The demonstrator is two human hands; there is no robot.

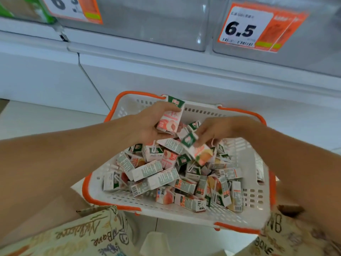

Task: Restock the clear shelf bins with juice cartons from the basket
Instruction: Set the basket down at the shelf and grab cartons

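— Where did the hands stand at that moment?

— Both were over the basket [245, 206], the white one with orange rims, which sat at six o'clock below the clear bins [147, 24]. The left hand [147, 124] had its fingers and thumb curled round a pink peach carton [170, 120], held nearly upright, its green top tipped toward one o'clock. The right hand [214, 131] pinched a second carton [198, 150] by its green top end, the body hanging down toward five o'clock.

— And the rest of the stock?

— A loose heap of cartons [166, 178] lay every which way in the basket, mostly toward seven and six o'clock from the hands.

— What did the next move hang on?

— On the bins lying straight up at twelve o'clock from both hands. The middle bin looked empty, as far as its cloudy wall let me tell; the one with the 6.5 price tag [243, 28] stood at one o'clock, nearer the right hand. I judged the left carton already stood about right for lifting in, whereas the right one would need turning, since its long axis slanted downward.
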